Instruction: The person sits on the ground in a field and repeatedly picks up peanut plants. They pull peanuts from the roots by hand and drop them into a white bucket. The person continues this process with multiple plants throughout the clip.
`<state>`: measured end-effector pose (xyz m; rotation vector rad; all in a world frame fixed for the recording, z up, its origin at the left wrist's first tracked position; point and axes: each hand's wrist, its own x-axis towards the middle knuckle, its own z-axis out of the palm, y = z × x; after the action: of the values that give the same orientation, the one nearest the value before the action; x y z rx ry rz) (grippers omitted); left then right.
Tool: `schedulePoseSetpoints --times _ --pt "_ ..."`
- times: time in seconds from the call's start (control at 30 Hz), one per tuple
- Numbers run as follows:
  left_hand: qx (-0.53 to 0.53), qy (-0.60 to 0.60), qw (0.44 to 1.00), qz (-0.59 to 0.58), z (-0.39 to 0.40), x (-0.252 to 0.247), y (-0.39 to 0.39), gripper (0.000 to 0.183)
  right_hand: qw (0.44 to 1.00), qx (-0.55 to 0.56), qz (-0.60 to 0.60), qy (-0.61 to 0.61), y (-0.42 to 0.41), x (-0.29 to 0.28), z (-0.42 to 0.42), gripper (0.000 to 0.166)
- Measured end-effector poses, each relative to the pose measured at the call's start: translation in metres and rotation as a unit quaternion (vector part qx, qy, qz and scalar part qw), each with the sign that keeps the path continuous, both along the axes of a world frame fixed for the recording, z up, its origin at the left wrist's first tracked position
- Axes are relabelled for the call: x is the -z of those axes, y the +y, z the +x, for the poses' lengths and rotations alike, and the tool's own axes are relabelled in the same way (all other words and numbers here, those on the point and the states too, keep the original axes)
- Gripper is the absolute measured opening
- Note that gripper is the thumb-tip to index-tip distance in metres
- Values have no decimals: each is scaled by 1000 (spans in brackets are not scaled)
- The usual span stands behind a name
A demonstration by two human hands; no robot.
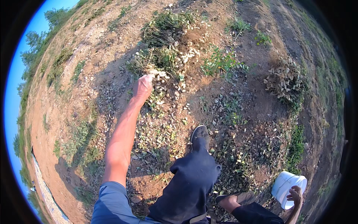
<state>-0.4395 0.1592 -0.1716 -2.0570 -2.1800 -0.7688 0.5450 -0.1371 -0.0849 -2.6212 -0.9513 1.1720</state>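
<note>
My left hand [144, 85], arm stretched forward, is closed on the near edge of a heap of pulled peanut plants [165, 56]. Pale peanut pods [159, 75] hang in clusters beside its fingers. The stems inside the fist are hidden. Low at the right, my right hand [296, 193] has its fingers curled at the round end of a white plastic bucket [284, 183]. The bucket is tilted, and its thin wire handle shows against the side. What is inside it cannot be seen.
Another bunch of peanut plants [286, 78] lies to the right, pods up. Between the heaps grows a green weed [219, 61]. Dry leaves [156, 130] litter the soil around my shoe [200, 134]. A long pale strip [46, 184] runs along the far left, near bushes.
</note>
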Motion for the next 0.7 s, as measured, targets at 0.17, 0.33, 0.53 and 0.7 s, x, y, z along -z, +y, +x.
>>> schedulePoseSetpoints --times 0.17,0.33,0.53,0.7 --pt "19 -69 989 130 5 -127 -41 19 997 -54 36 30 24 2 -11 51" --pt "-23 -237 952 192 15 -236 -102 20 986 -142 69 45 56 -9 -40 44" --pt "-31 -225 969 95 0 -261 -112 21 963 -223 143 54 79 -17 -82 32" --pt "-7 -229 971 70 49 -242 -137 19 967 -206 131 69 71 -34 -84 37"
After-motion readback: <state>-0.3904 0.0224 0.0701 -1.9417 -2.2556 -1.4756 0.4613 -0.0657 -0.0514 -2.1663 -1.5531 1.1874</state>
